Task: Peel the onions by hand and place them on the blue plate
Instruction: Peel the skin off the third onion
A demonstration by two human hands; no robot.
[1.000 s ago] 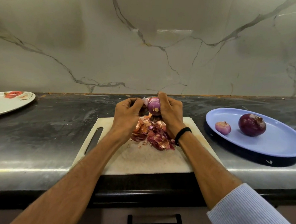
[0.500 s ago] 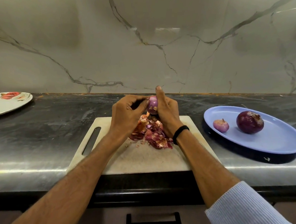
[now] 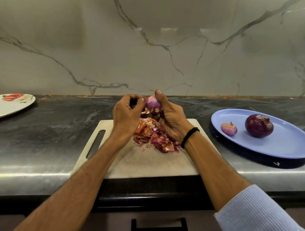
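So, my left hand (image 3: 127, 114) pinches at the onion (image 3: 153, 104) with curled fingers, my right hand (image 3: 172, 120) grips it above the peel pile (image 3: 154, 136) (cutting board (image 3: 145, 164) underneath), and two other onions (image 3: 259, 125) sit on the blue plate (image 3: 287, 149).

Onion (image 3: 154, 104) aloft; two onions (image 3: 259, 125) on plate (image 3: 287, 149)

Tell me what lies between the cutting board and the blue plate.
Between cutting board and blue plate, only a bare strip of dark countertop, shown in the head view.
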